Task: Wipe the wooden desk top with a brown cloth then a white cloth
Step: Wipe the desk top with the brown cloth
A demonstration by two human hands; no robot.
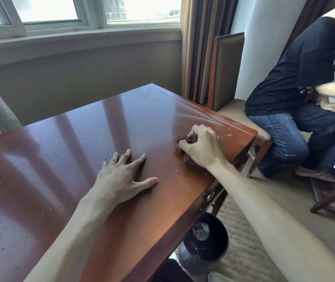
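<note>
The glossy wooden desk top (65,151) fills the left and centre, speckled with small dark spots and crumbs. My right hand (201,148) grips a brown cloth (193,166) near the desk's right edge; most of the cloth lies bunched under the hand and wrist. My left hand (122,176) rests flat on the wood with fingers spread, a little left of the cloth. Pale streaks (199,117) fan across the far right corner of the desk. No white cloth is in view.
A black waste bin (205,241) stands on the carpet below the desk's near right edge. A person (297,92) in a dark shirt and jeans sits on a padded chair (229,74) right of the desk. Window and curtains lie behind.
</note>
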